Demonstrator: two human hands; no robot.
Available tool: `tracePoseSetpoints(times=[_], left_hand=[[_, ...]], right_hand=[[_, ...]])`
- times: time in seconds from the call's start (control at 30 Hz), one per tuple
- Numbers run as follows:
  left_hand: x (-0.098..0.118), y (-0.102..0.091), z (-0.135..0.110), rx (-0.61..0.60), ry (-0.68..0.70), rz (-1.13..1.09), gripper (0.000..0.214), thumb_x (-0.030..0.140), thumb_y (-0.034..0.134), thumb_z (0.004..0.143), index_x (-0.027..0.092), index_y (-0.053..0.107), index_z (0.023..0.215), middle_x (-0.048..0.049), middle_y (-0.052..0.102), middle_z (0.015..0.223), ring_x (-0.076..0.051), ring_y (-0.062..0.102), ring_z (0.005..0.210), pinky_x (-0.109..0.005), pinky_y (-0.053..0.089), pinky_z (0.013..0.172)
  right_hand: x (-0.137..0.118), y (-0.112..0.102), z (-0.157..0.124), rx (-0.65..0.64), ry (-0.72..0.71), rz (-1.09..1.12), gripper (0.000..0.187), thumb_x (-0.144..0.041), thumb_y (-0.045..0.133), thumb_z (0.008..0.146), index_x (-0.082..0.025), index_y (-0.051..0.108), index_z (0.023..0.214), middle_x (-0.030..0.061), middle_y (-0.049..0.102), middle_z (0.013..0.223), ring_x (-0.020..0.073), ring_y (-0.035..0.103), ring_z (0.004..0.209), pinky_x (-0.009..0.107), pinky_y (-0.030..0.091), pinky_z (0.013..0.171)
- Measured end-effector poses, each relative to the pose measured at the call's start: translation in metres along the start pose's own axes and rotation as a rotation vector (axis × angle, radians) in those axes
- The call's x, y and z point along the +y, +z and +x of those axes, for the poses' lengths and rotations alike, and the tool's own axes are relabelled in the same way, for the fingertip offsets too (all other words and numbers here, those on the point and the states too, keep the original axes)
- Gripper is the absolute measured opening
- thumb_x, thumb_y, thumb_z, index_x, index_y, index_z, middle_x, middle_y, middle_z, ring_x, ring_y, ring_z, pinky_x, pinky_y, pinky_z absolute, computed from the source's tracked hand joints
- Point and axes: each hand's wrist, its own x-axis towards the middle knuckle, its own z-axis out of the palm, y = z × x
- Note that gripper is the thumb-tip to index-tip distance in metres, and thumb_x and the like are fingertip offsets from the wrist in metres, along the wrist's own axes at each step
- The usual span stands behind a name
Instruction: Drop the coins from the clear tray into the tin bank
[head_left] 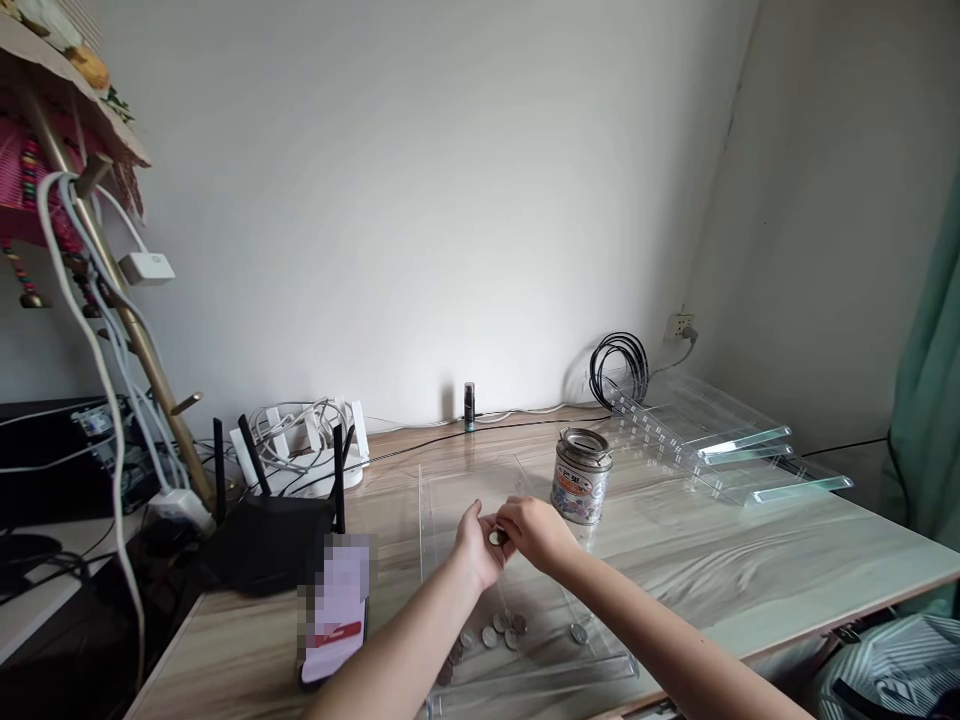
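My left hand (pixel 478 548) is turned palm up with its fingers partly curled, and a coin (pixel 497 538) rests in it. Over that palm, my right hand (pixel 541 537) bends its fingers down beside the coin. What its fingertips pinch, if anything, is hidden. Below both hands, several silver coins (pixel 490 637) lie scattered on a clear plastic tray (pixel 540 680), with a single coin (pixel 579 634) apart on the right. A round printed metal tin (pixel 581 480) with a lid and wire handle stands just beyond my right hand.
At left are a black router (pixel 262 540) with upright antennas, a phone (pixel 335 610) and a white cable box (pixel 322 465). A small dark bottle (pixel 469 408) stands by the wall. Clear plastic panels (pixel 705 440) and a black cable coil (pixel 619 368) occupy the back right.
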Motion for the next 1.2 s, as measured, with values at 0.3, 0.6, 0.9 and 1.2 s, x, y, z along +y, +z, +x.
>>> tracePoseSetpoints(times=[0.3,0.6,0.9,1.2], left_hand=[[-0.001,0.000,0.002,-0.067,-0.038,0.029,0.040,0.035,0.028,0.082,0.007,0.052,0.068,-0.0058,0.049,0.049,-0.009,0.045,0.043,-0.021,0.040,0.048],[0.006,-0.004,-0.002,-0.095,-0.037,0.118,0.039,0.035,0.027,0.081,0.004,0.051,0.086,-0.0175,0.061,0.074,-0.020,0.061,0.069,-0.027,0.045,0.063],[0.010,-0.010,-0.004,-0.096,-0.007,0.086,0.036,0.034,0.029,0.080,0.006,0.050,0.087,-0.0164,0.061,0.077,-0.021,0.061,0.074,-0.027,0.045,0.065],[0.011,-0.007,-0.009,-0.188,0.075,-0.035,0.047,0.044,0.031,0.079,0.009,0.040,0.108,-0.0166,0.058,0.087,-0.022,0.058,0.080,-0.029,0.043,0.066]], right_hand=[[0.003,-0.004,-0.007,-0.029,-0.119,0.042,0.020,-0.023,0.044,0.072,-0.024,0.064,0.073,0.0019,0.059,0.070,0.0142,0.053,0.062,0.023,0.033,0.052],[0.098,-0.085,0.021,0.281,0.467,-0.092,0.022,-0.029,0.045,0.071,-0.019,0.064,0.076,0.0067,0.060,0.087,0.0209,0.051,0.087,0.028,0.041,0.061],[0.113,-0.082,0.032,0.110,0.545,-0.212,0.016,-0.019,0.049,0.067,-0.017,0.064,0.073,0.0103,0.059,0.082,0.0241,0.046,0.094,0.030,0.040,0.065],[0.037,-0.057,0.010,0.184,0.218,-0.060,0.024,-0.032,0.041,0.076,-0.026,0.059,0.092,-0.0004,0.058,0.095,0.0119,0.052,0.079,0.022,0.040,0.064]])
